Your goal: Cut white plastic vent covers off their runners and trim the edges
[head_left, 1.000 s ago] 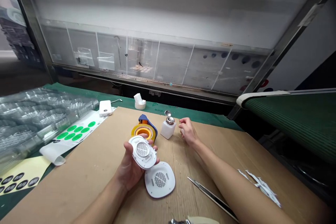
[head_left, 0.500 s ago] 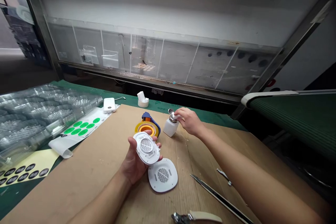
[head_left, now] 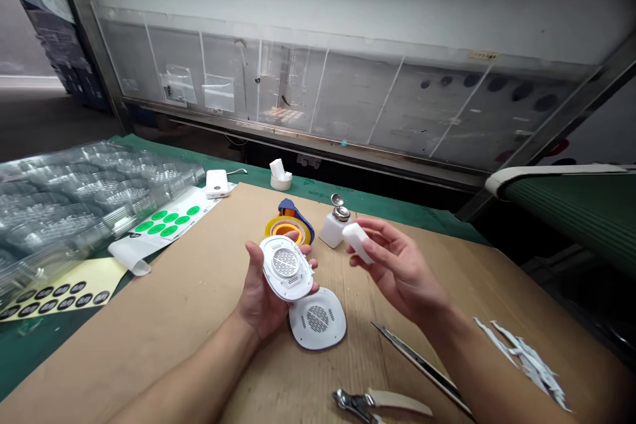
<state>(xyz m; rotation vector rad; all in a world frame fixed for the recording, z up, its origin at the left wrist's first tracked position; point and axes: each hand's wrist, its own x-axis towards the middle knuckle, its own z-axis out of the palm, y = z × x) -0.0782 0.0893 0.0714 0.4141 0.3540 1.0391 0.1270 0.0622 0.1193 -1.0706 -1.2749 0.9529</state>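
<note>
My left hand (head_left: 263,301) grips a white rounded cover (head_left: 287,267) with a perforated centre, held tilted above the cardboard sheet (head_left: 189,305). A second white cover (head_left: 318,318) of the same kind lies flat just below it. My right hand (head_left: 397,265) is raised to the right and pinches a small white pad (head_left: 358,240) between thumb and fingers. Behind that pad stands a white dispenser bottle (head_left: 334,225) with a metal top. A yellow and blue tape dispenser (head_left: 289,225) sits behind the held cover.
Long tweezers (head_left: 422,364) and nail clippers (head_left: 377,404) lie at the near right. White paper scraps (head_left: 527,354) lie at the far right. Sticker sheets (head_left: 163,222), clear plastic trays (head_left: 74,192), a white power bank (head_left: 217,183) and a small cup (head_left: 281,177) are at the left and back.
My right hand has left the dispenser bottle's top and come back toward me, holding the white pad up beside the cover. The left hand has kept the cover in place.
</note>
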